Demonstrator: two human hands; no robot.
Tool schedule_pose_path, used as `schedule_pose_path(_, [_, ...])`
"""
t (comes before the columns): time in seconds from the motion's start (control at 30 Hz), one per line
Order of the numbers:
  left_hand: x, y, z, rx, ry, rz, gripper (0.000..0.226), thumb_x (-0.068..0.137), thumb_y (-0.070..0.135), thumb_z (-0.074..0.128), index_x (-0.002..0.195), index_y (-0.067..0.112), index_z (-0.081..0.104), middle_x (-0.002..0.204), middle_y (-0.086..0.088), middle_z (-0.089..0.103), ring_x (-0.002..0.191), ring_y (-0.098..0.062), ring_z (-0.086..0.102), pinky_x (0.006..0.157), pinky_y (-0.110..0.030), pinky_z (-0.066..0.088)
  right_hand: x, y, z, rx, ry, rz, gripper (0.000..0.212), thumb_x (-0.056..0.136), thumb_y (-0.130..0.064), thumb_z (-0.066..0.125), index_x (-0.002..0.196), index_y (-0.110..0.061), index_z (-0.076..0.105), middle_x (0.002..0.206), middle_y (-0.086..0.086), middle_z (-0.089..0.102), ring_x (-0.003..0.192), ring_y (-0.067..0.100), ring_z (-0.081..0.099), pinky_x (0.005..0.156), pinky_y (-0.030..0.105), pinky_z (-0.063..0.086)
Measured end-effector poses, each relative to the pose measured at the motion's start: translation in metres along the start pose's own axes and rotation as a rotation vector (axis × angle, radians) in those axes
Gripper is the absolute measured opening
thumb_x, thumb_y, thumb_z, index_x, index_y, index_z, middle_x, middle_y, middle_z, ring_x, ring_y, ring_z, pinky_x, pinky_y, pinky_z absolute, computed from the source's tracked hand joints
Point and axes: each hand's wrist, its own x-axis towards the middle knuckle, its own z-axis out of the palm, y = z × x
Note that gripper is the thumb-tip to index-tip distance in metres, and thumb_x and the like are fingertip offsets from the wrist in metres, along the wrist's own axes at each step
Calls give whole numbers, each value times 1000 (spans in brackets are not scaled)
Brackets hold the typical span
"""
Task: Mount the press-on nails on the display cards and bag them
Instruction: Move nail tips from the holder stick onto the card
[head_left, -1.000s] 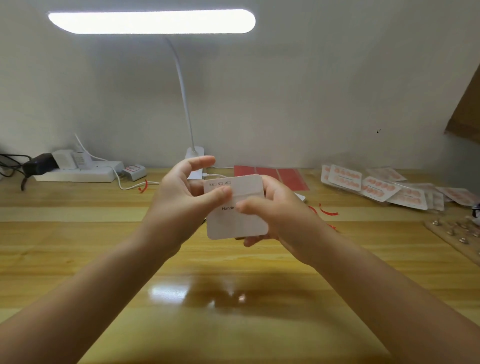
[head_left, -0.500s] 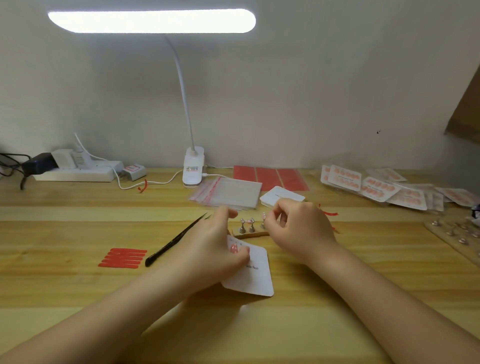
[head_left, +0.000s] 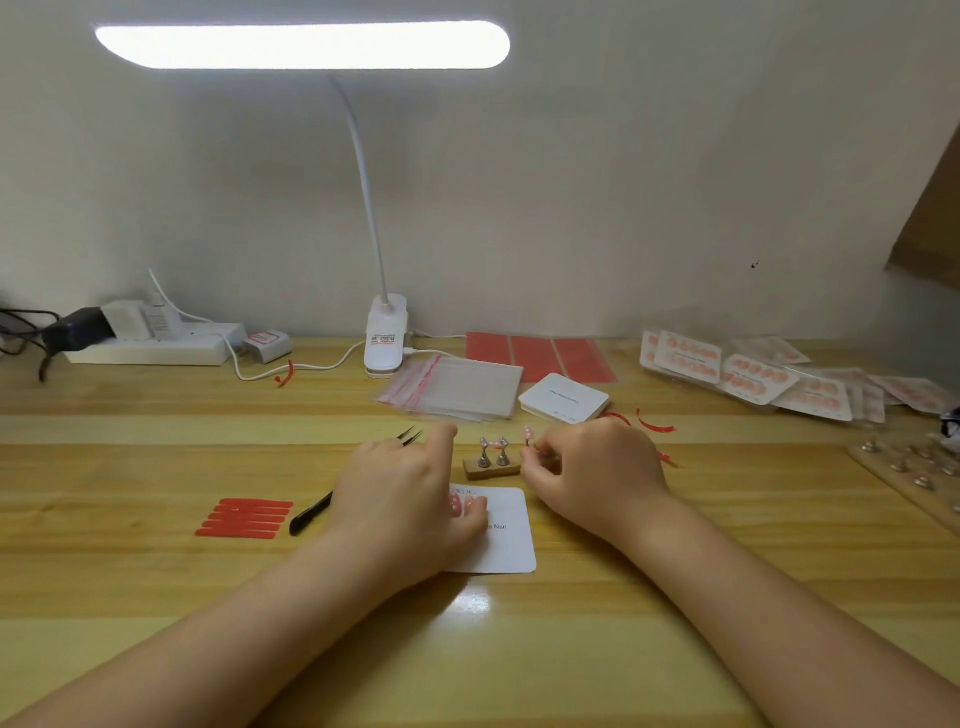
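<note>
White display card (head_left: 506, 545), pink nails (head_left: 460, 504), red adhesive strips (head_left: 244, 517), black tweezers (head_left: 311, 514), striped yellow-brown wooden table (head_left: 156, 597).

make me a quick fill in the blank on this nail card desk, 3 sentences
1. The left hand presses the display card onto the ____.
2. The black tweezers lie to the ____ of that card.
3. The right hand pinches a stand at the small wooden ____, beside two upright nail stands.

Missing words: table; left; block

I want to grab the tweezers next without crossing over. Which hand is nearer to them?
Left. The left hand lies over the middle of the tweezers, hiding part of them. The right hand is off to their right, past the small wooden nail stand.
</note>
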Motion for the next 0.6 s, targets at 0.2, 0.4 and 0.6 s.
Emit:
schedule_pose_path(0.2, [1,-5,1,-37,53,-23,86,78,82,31,138,22,37,80,6,62,75,-18,58,64,-30,38,4,-4,4,-91,-50,8,45,100,-49,33,89,-23,68,76,-2,67,66,19,54,53,25,32])
schedule_pose_path(0.4, [3,-8,5,-452,176,-70,17,100,30,45,97,20,59,84,9,57,79,-18,56,69,-34,42,4,-2,10,4,-70,51,38,101,-45,37,91,-24,67,81,-3,69,77,19,63,47,25,26])
schedule_pose_path(0.6, [6,-12,11,-479,68,-132,30,101,31,34,90,16,57,86,2,60,84,-18,55,77,-39,45,0,-4,13,62,6,0,32,99,-38,41,91,-24,68,78,-3,69,74,19,64,51,26,32])
